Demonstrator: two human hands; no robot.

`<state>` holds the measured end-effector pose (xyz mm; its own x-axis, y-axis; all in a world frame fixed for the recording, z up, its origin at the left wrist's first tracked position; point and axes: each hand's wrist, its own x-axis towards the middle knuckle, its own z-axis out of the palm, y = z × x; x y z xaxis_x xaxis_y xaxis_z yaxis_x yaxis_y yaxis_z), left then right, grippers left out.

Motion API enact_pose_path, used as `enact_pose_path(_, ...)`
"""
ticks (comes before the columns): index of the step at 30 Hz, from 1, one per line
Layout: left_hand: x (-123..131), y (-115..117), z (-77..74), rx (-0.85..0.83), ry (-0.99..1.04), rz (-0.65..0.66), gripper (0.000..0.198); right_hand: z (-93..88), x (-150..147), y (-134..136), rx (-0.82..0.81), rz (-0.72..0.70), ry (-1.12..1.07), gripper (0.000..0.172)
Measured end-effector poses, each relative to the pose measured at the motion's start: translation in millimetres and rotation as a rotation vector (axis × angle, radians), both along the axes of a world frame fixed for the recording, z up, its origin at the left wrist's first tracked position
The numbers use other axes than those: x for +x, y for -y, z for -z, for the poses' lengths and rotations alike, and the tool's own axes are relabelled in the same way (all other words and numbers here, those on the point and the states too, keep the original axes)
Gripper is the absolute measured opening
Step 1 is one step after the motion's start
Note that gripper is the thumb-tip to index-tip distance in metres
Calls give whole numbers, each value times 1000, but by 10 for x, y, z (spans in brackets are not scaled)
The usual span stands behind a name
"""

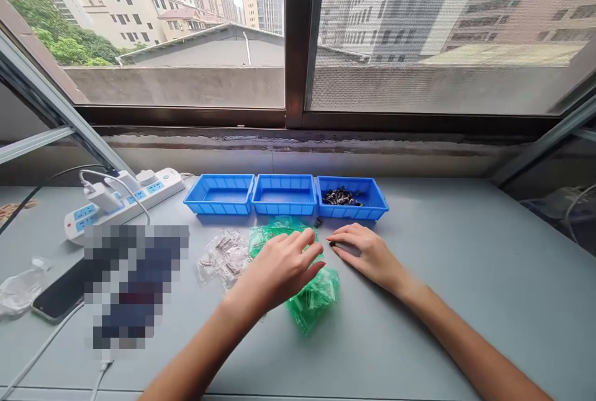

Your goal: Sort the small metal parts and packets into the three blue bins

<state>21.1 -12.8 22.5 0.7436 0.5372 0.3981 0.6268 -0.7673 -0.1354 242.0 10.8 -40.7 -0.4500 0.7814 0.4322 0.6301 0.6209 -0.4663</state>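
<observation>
My right hand (367,253) rests low over the table, with a small black part (331,244) pinched between its thumb and fingertips. My left hand (289,259) is loosely curled above a heap of green plastic bags (316,295); its thumb stands apart from the fingers and nothing shows between them. A second small black part (318,222) lies in front of the right blue bin (354,210), which holds many dark small parts (342,196). Left of the green bags is a pile of clear bags (226,258) with small metal-looking pieces inside.
Two more blue bins, the middle bin (284,208) and the left bin (218,207), line up beside the right one. A power strip (162,180) with plugs, a phone (58,295), cables and a crumpled clear bag (21,289) occupy the left. A window (298,47) rises behind.
</observation>
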Motion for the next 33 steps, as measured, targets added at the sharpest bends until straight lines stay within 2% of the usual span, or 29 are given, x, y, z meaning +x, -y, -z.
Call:
enact_pose_path(8, 34, 53, -5, -22, -7, -2, 15, -47, 28, 52, -30, 53, 57, 18)
enact_pose_path(15, 35, 53, 17, -65, -29, -16, 12, -51, -4, 102, -200, 90, -168, 24)
enact_pose_path(21, 71, 60, 48, -81, -55, -5, 7, -184, -107, 191, -450, 121, -444, 28)
enact_pose_path(23, 75, 60, 52, -74, -41, 2, 12, -225, -122, 211, -514, 124, -517, 33)
enact_pose_path(28, 58, 42, 71, -48, -13, 31, 13, -262, -112, 233, -607, 32, -502, 39)
enact_pose_path(33, 45, 29, 53, -6, 25, 57, 9, -271, -162, 284, -599, 73, -556, 40)
